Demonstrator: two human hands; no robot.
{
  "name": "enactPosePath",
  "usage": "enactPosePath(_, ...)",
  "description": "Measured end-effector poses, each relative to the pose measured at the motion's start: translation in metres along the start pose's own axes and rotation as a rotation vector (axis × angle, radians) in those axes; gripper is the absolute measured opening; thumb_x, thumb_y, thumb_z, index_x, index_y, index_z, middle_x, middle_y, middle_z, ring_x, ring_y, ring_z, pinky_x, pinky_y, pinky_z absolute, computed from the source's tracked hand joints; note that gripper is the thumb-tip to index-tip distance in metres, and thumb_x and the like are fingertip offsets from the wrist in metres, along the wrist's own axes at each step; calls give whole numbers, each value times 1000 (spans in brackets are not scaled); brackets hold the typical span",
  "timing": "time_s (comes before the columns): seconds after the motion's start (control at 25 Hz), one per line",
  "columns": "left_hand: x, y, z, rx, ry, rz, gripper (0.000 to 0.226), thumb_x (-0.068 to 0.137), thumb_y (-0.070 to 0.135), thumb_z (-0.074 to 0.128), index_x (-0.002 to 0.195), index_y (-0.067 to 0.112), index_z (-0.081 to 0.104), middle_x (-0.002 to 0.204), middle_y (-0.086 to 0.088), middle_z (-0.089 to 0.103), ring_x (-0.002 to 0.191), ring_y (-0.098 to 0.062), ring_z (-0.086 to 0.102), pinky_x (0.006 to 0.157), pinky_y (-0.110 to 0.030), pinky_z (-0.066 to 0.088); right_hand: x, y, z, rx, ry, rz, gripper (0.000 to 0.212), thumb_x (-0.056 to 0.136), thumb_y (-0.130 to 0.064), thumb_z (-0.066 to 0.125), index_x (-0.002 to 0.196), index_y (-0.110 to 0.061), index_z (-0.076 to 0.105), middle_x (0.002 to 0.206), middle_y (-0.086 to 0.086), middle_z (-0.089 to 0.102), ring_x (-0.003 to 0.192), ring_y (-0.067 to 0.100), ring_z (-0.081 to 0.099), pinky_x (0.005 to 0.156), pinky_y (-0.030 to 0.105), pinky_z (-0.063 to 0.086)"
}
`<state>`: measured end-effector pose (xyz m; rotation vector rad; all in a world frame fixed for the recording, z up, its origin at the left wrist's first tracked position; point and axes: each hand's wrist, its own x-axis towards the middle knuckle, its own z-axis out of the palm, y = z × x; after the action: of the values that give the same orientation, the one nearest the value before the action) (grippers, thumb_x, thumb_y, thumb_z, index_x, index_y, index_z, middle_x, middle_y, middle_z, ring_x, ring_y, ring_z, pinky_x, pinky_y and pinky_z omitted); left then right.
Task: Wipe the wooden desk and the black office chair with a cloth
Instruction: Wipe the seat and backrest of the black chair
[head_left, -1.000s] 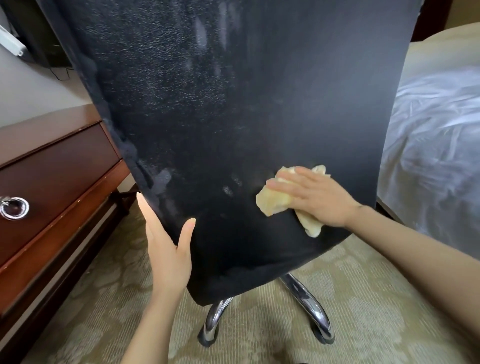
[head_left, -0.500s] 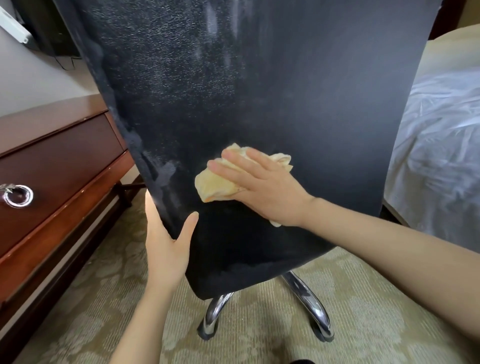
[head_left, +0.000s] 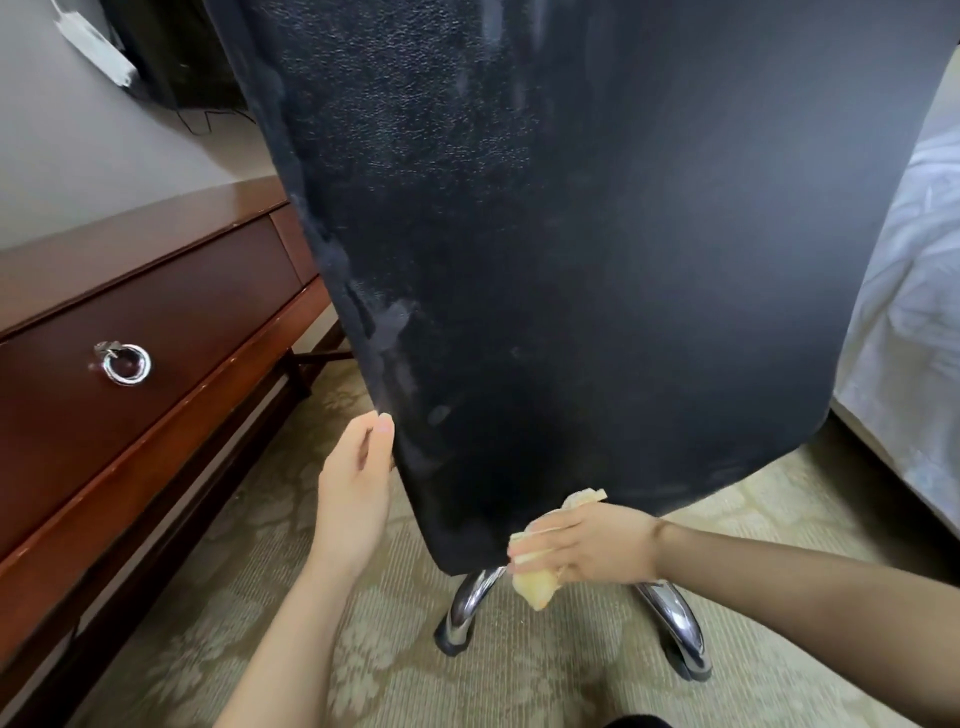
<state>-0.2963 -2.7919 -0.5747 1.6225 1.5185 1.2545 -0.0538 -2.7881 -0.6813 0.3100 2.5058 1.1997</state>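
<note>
One black office chair (head_left: 597, 260), two chrome legs (head_left: 467, 608) (head_left: 675, 629); one yellow cloth (head_left: 535, 587); one wooden desk (head_left: 130, 260), one ring pull (head_left: 124, 364); a left hand (head_left: 353, 499), a right hand (head_left: 587, 545); one bed (head_left: 909, 312).

The scene is viewed from the head, forward and downward, close against the chair back (head_left: 597, 260), carpet (head_left: 208, 623) seen beneath.

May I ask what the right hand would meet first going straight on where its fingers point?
Likely the left hand, once the right hand and cloth pass the chair back; depth is unclear.
</note>
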Motion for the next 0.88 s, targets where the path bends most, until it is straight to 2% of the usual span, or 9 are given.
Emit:
enactPosePath(0.12, 0, -9, -3, -50, -41, -48, 28, 100, 37, 35, 110, 31, 61, 106, 13, 65, 101, -6, 61, 86, -22, 47, 4, 24, -10, 93, 97, 91, 31, 76, -21, 72, 103, -36, 69, 149, -10, 35, 140, 17, 27, 112, 34, 31)
enactPosePath(0.16, 1, -9, -3, -89, -48, -91, 27, 100, 39, 33, 106, 36, 60, 103, 17, 65, 99, -4, 61, 81, -16, 45, 8, 37, -16, 87, 125, 131, 39, 72, -10, 71, 105, -31, 69, 150, -6, 33, 141, 20, 24, 112, 37, 28)
enactPosePath(0.24, 3, -9, -4, -184, -63, -169, 32, 100, 45, 27, 99, 40, 58, 97, 22, 65, 94, 2, 61, 78, -12, 42, 13, 67, -33, -21, 160, 186, 56, 68, 2, 57, 116, -24, 63, 153, 0, 23, 142, 25, 13, 115, 43, 13)
enactPosePath(0.36, 6, -12, -7, -282, -101, -178, 40, 98, 52, 22, 97, 41, 60, 90, 25, 70, 92, 6, 64, 82, -13, 43, 9, 115, -70, -181, 232, 312, 63, 71, 2, 38, 128, -22, 54, 156, 2, 18, 144, 27, 11, 116, 44, 0)
enactPosePath(0.48, 6, -14, -7, -347, -111, -147, 41, 95, 54, 22, 100, 40, 60, 93, 24, 70, 97, 6, 63, 85, -15, 44, 13, 159, -112, -166, 331, 498, 57, 81, 0, 36, 136, -14, 38, 155, 8, 23, 142, 31, 20, 116, 44, 9)
enactPosePath(0.6, 5, -16, -5, -370, -114, -134, 44, 93, 57, 21, 101, 39, 61, 98, 23, 70, 101, 4, 63, 88, -15, 43, 28, 193, -147, -158, 480, 676, 60, 91, -2, 35, 146, -26, 25, 153, 8, 27, 141, 31, 25, 115, 43, 16)
enactPosePath(0.72, 4, -20, -4, -488, -125, -172, 55, 85, 64, 20, 106, 35, 61, 106, 17, 69, 109, -1, 60, 98, -22, 40, 50, 201, -162, -176, 626, 812, 53, 96, -6, 40, 142, -33, 38, 149, 6, 36, 138, 29, 32, 114, 43, 26)
enactPosePath(0.8, 3, -23, -3, -572, -147, -204, 62, 88, 63, 14, 111, 30, 61, 114, 12, 68, 115, -5, 57, 102, -26, 37, 63, 195, -159, -168, 675, 858, 45, 95, -9, 44, 135, -29, 50, 147, 6, 40, 136, 29, 35, 112, 44, 30)
enactPosePath(0.88, 2, -26, -2, -637, -157, -231, 66, 93, 61, 8, 114, 26, 60, 119, 9, 66, 116, -6, 57, 101, -26, 37, 75, 177, -143, -145, 646, 829, 37, 93, -12, 48, 129, -19, 56, 148, 9, 39, 137, 31, 34, 113, 45, 27)
